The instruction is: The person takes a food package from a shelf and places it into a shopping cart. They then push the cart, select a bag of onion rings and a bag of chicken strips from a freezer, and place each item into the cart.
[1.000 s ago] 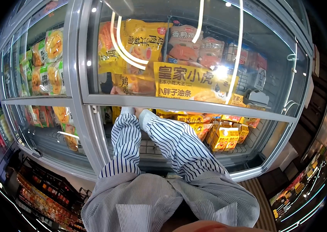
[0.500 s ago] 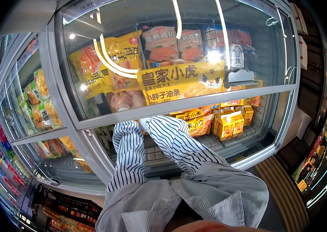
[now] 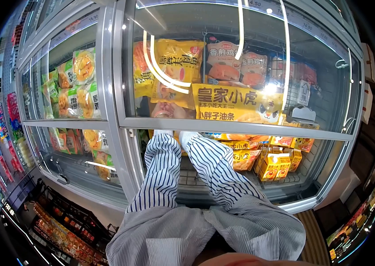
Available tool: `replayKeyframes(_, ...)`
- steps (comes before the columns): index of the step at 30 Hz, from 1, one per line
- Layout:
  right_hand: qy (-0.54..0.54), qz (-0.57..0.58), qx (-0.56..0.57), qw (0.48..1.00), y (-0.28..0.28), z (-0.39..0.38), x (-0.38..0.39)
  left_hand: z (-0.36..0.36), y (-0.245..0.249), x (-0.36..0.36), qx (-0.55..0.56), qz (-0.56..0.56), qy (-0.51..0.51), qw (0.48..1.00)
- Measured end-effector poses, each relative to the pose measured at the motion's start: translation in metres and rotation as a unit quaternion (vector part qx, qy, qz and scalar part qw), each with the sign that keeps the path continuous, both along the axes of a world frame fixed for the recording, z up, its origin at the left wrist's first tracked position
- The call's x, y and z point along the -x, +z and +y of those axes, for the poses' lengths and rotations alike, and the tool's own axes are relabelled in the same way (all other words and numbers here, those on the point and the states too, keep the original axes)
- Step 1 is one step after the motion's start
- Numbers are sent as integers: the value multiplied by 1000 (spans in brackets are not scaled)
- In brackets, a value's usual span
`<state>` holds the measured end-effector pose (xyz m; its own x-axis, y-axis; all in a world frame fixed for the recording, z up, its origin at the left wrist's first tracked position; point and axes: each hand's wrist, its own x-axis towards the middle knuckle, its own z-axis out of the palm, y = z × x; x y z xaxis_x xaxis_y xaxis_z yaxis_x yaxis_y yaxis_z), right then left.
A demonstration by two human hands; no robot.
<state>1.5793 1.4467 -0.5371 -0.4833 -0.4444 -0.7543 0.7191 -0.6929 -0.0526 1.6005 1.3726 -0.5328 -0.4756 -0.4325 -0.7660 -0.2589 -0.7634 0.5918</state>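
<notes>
Both my hands reach under the freezer's glass lid [image 3: 223, 53] and show blurred through it. My left hand [image 3: 163, 110] has its fingers curled at the lower edge of a yellow frozen-food bag [image 3: 176, 73]. Beside it, my right hand [image 3: 178, 111] is at the same edge, its fingers partly hidden by reflections. Striped sleeves cover both wrists. A second yellow bag [image 3: 141, 66] lies just left of that one. To the right is a large yellow bag [image 3: 236, 104] with a cartoon tiger face.
Pink-and-white bags [image 3: 224, 62] lie at the back. Small yellow cartons [image 3: 269, 167] stand front right in the wire-lined freezer. A grey lid handle [image 3: 302, 114] sits on the glass. The lid's metal edge [image 3: 236, 127] crosses above my forearms. Green-and-white bags [image 3: 85, 66] fill the left freezer.
My view has swung left, so the freezer appears further right and more of the left freezer shows. My hands stay at the bag's lower edge, and the bag now looks more upright.
</notes>
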Motion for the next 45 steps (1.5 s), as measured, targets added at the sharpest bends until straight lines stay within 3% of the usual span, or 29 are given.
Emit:
replayKeyframes(5,-44,-80,6,996,56,-21,-19,-16,18,-12,-27,-18,239,970)
replayKeyframes(6,-53,-92,4,994,61,-24,-24,-14,26,-13,66,-71,168,981)
replayKeyframes(7,-37,-18,-66,997,66,-25,-26,-9,34,-12,156,-123,94,976)
replayKeyframes(10,-15,97,-259,961,88,-15,-7,7,62,2,49,-80,185,978)
replayKeyframes(16,63,237,-333,910,130,0,12,30,121,9,-62,-26,202,977)
replayKeyframes(19,132,272,-397,866,184,13,18,41,150,5,-104,-9,195,975)
replayKeyframes(20,148,307,-454,824,145,9,18,45,160,2,-121,-4,191,974)
replayKeyframes(22,155,338,-483,793,186,27,12,55,182,-6,-158,2,183,970)
replayKeyframes(23,135,378,-537,742,190,30,11,60,191,-10,-183,8,178,967)
replayKeyframes(24,217,402,-580,675,193,42,11,66,200,-17,-213,12,175,961)
replayKeyframes(26,258,456,-622,582,210,63,2,78,209,-34,-284,31,160,945)
replayKeyframes(27,266,457,-604,596,223,73,-5,75,168,-53,-405,87,137,900)
replayKeyframes(29,280,459,-567,624,244,96,-16,81,142,-101,-375,-58,-4,925)
replayKeyframes(30,253,430,-492,714,232,108,-23,93,207,-119,-397,-70,-14,915)
replayKeyframes(31,262,410,-463,741,239,115,-32,106,282,-137,-418,-81,-24,905)
replayKeyframes(32,272,389,-429,769,251,127,-46,114,314,-158,-349,-55,-76,932)
replayKeyframes(35,252,436,-396,768,306,148,-85,116,341,-203,-195,11,-113,974)
replayKeyframes(37,268,498,-402,720,337,162,-99,111,352,-221,-125,43,-116,984)
replayKeyframes(39,287,546,-446,649,349,173,-101,105,381,-237,-201,21,-174,964)
replayKeyframes(40,271,561,-450,640,374,178,-105,105,393,-247,-240,10,-202,950)
replayKeyframes(41,258,574,-453,632,402,186,-110,100,394,-259,-363,6,-240,900)
replayKeyframes(44,279,591,-489,578,465,201,-116,89,409,-280,-307,42,-244,919)
replayKeyframes(45,306,602,-528,514,482,199,-119,80,399,-271,-220,56,-217,949)
